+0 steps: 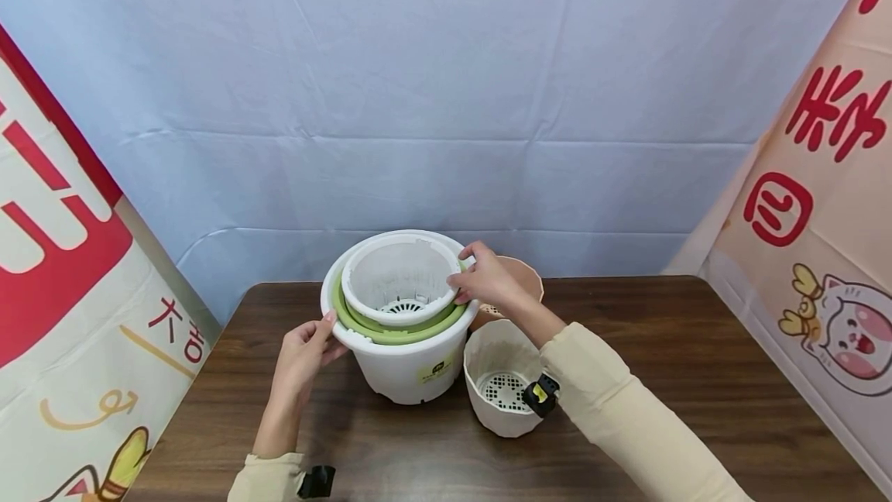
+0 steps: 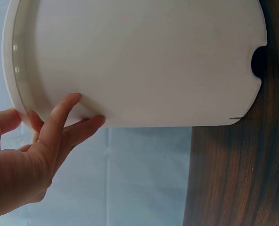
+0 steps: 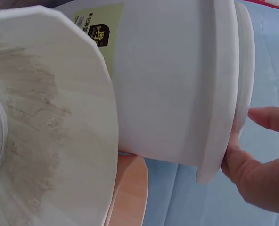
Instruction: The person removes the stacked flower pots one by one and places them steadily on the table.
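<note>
A large white flower pot (image 1: pixel 411 370) stands upright, with a green pot (image 1: pixel 397 338) nested inside it. Within the green one sits a smaller white pot (image 1: pixel 400 276) with a slotted bottom. At the large pot's left rim, my left hand (image 1: pixel 301 353) pinches the edge, thumb on top; in the left wrist view its fingers (image 2: pixel 59 117) lie against the outer wall. My right hand (image 1: pixel 488 279) is at the right side of the nest, its curled fingers at the small white pot's rim. In the right wrist view the right hand (image 3: pixel 264 165) partly hides its contact.
A faceted cream pot (image 1: pixel 503 378) with a perforated bottom stands close on the right, below my right forearm. Behind it is a peach-coloured pot (image 1: pixel 523 277), partly hidden. All stand on a dark wooden table (image 1: pixel 627 347) before a pale blue cloth (image 1: pixel 446 99).
</note>
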The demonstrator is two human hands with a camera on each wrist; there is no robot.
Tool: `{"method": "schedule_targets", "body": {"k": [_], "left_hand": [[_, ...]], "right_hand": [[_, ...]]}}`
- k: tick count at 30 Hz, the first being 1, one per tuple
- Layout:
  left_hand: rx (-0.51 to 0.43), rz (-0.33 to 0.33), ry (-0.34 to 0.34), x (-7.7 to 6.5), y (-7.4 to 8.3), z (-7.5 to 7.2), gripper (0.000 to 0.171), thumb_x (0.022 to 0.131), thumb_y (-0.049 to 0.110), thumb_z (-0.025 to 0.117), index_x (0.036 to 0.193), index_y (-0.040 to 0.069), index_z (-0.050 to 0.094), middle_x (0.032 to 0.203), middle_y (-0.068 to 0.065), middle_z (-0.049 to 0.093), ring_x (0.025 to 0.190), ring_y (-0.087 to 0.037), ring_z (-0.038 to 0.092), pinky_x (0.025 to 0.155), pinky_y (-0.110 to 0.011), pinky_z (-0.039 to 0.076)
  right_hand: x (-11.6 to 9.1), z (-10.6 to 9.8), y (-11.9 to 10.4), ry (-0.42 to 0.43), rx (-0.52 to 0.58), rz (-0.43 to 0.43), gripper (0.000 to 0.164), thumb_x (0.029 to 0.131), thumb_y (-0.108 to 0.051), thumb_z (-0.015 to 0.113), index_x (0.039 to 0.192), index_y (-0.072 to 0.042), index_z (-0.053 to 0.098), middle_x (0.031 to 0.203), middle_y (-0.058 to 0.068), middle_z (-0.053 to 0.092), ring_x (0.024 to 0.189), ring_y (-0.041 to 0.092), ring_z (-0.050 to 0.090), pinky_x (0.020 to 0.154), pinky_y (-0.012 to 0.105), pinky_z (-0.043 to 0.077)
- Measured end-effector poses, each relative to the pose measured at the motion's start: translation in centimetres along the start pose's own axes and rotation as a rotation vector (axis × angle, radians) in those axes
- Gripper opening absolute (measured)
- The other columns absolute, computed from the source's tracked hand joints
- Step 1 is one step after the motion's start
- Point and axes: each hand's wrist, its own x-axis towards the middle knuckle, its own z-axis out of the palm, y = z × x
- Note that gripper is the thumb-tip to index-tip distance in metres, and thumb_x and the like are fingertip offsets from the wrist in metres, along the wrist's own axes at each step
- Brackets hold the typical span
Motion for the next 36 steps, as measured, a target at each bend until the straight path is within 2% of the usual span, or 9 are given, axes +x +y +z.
{"method": "schedule_targets", "body": {"k": [19,36], "left_hand": [[0.000,-0.007,0.003,-0.10,0.13,-0.02,0.044,0.096,0.028,0.047,0.106,-0.015,0.049,0.099,-0.015,0.055,0.076,-0.005,0.062,0.073,-0.022,0.055],[0.001,-0.011,0.000,-0.13,0.13,-0.05,0.044,0.096,0.028,0.047,0.106,-0.015,0.050,0.098,-0.014,0.055,0.076,-0.004,0.062,0.073,-0.022,0.055]], "right_hand": [[0.02,0.55,-0.50,0.061,-0.119,0.041,0.041,0.085,0.000,0.058,0.120,0.002,0.037,0.082,0.013,0.054,0.061,0.017,0.060,0.062,0.025,0.052],[-0.07,0.75,-0.37,0.077,-0.107,0.016,0.042,0.083,0.003,0.054,0.121,0.002,0.036,0.086,0.013,0.049,0.067,0.020,0.060,0.065,0.028,0.055]]}}
